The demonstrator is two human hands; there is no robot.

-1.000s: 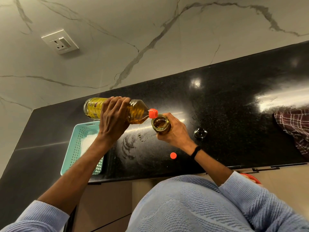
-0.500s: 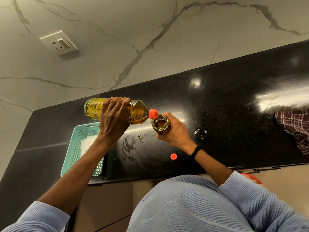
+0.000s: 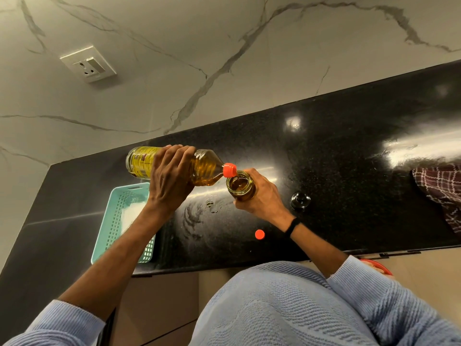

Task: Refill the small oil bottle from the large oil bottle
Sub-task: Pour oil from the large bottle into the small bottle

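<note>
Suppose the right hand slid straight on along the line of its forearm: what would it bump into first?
Probably the large oil bottle: the right hand points toward it, and the small bottle it grips has its open mouth just below that bottle's orange spout. Whether they touch is unclear.

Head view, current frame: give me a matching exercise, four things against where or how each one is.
Things:
1. large oil bottle
2. small oil bottle
3. loose orange cap
4. teal basket

States:
A. lying on the black counter, no hand on it
B. tilted almost flat, gripped by the left hand
C. mouth open, held by the right hand
D. at the counter's left end, partly hidden by the left forearm

Pairs: 1-B, 2-C, 3-A, 4-D.
</note>
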